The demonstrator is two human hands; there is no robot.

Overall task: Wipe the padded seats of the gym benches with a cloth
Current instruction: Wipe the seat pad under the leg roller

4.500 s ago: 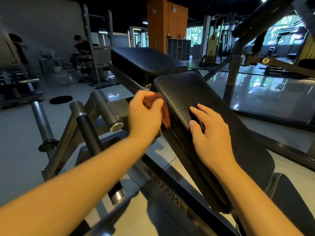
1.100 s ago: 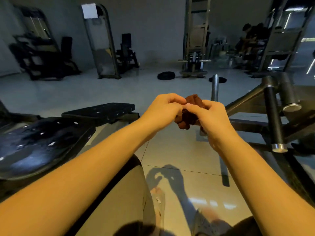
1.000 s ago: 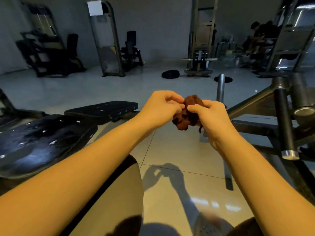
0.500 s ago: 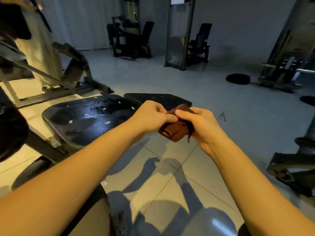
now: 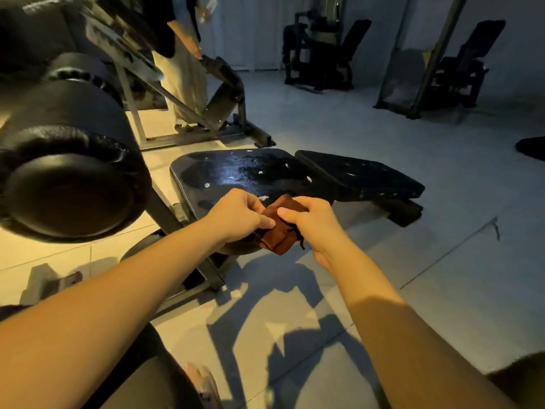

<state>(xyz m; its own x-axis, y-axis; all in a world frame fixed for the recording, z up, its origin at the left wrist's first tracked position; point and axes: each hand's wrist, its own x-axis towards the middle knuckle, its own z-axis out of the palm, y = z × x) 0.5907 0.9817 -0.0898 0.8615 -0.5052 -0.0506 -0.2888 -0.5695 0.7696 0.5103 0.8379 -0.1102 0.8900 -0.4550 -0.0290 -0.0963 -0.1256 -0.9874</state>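
We hold the cloth (image 5: 280,231) in both hands at the middle of the frame, in front of the near edge of the bench seat (image 5: 236,172). The cloth is small and rust-brown, folded into a thick wad, with 1 dark thread dangling at its lower right. Our left hand (image 5: 236,216) pinches its left side, thumb on top and fingers curled beneath. Our right hand (image 5: 314,222) grips the right side, thumb laid across the upper edge and fingers wrapped behind. The cloth seems to hang clear of the padding, though from this angle we cannot be sure.

The seat is black and glossy, with a pale sheen and scattered white flecks. A second black pad (image 5: 359,178) lies just beyond it to the right, end to end. Both sit low on a dark metal frame (image 5: 191,261).

At the left of the frame a big black foam roller (image 5: 67,178) looms close to us. In the upper left a person's pale trousers (image 5: 182,72) show behind slanted steel bars. The floor (image 5: 427,290) is pale tile, warm-lit on the left and bluish on the right, with the shadows of our arms at lower centre. In the upper right 2 dark machines (image 5: 321,51) (image 5: 460,69) stand by a grey wall, and a dark round plate (image 5: 532,147) lies on the floor at the right edge.
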